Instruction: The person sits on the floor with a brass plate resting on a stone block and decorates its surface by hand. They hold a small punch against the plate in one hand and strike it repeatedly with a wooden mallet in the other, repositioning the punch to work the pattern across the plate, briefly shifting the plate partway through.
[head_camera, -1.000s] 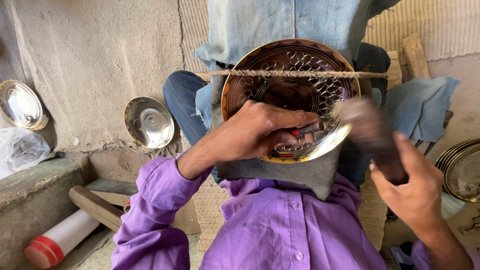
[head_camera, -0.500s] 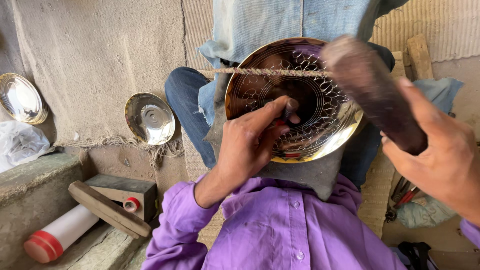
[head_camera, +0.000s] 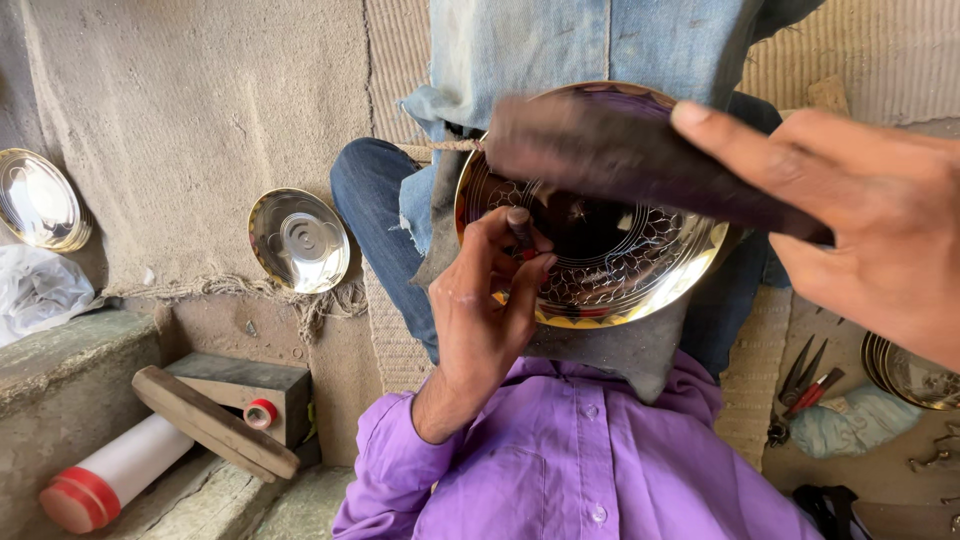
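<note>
Over on the left a small shiny plate (head_camera: 298, 240) leans on the wall. Centre, the left hand (head_camera: 490, 300) pinches a thin punch (head_camera: 521, 234), tip pressed on the engraved brass plate (head_camera: 610, 270) propped on the lap. Right hand (head_camera: 870, 220) clamped round a dark mallet (head_camera: 640, 165) over the rim.

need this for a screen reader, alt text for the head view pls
The left hand pinches a small punch tool against an engraved brass plate propped on the lap, while the right hand swings a dark mallet above it. Finished plates lean on the wall.
</note>
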